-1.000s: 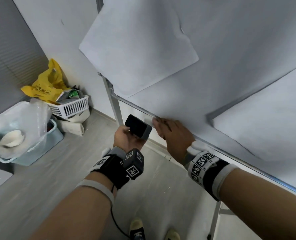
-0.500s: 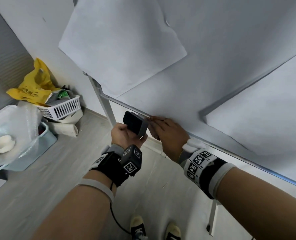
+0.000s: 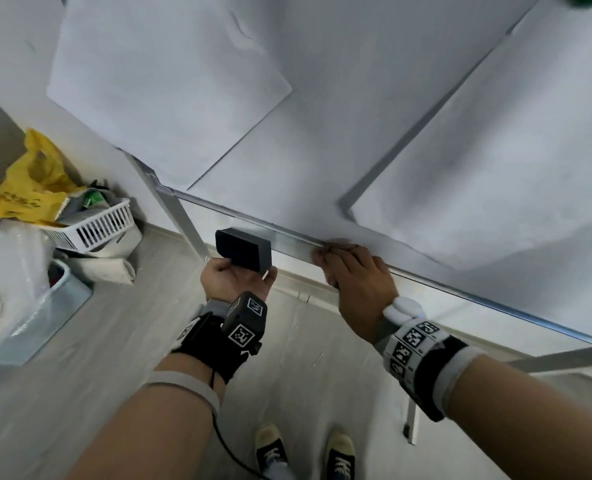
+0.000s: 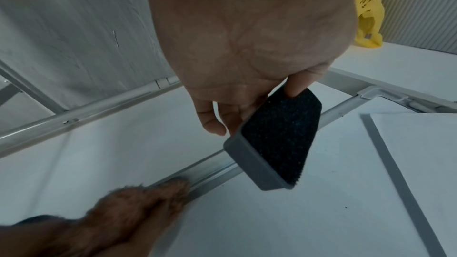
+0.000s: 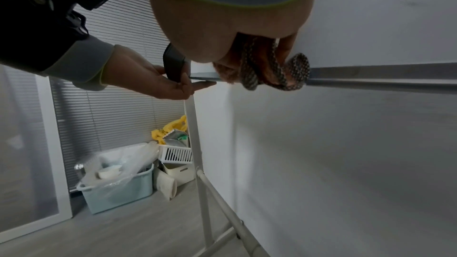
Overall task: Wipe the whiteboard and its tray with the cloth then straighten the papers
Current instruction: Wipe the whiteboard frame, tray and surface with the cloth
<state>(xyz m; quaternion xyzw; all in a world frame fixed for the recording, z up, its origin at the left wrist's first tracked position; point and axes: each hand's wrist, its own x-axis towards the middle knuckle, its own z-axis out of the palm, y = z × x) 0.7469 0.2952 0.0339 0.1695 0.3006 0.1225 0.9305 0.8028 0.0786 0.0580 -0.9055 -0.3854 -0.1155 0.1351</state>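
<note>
Head view: right hand [image 3: 353, 282], fingers bunched round the cloth [image 5: 262, 71], has slid rightward along the tray [image 3: 287, 239] since a second ago; left hand [image 3: 232, 278] grips the eraser [image 3: 243, 249] lifted clear, so tray wiping looks underway. Papers [image 3: 170, 88] hang crooked at 11 o'clock on the whiteboard [image 3: 339, 116]; bins [image 3: 45, 306] on the floor at 9.

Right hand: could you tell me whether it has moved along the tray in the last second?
Yes. The right hand has slid rightward along the tray, away from the whiteboard's left leg.
</note>
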